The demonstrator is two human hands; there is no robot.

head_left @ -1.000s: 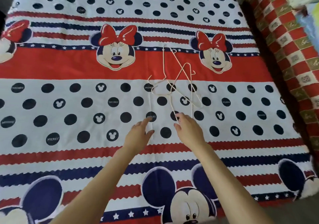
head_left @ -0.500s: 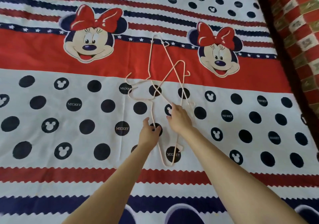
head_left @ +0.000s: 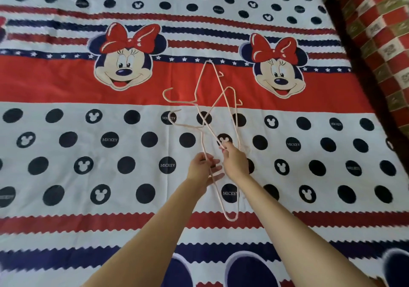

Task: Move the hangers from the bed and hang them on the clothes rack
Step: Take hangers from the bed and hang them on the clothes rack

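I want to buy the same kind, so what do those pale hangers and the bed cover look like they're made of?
The hangers look like thin wire with a smooth pale pink coating, probably plastic: the rods are very slim and evenly coloured, though solid plastic can't be ruled out. The bed cover looks like soft matte printed woven fabric, perhaps cotton.

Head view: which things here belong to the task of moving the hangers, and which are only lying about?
Belonging to the job:
- the hangers, a thin pale tangle on the bed
- the left hand, gripping one hanger wire
- the right hand, pinching another wire

Just there:
- the cartoon-mouse bedsheet
- the checked red blanket at the right edge
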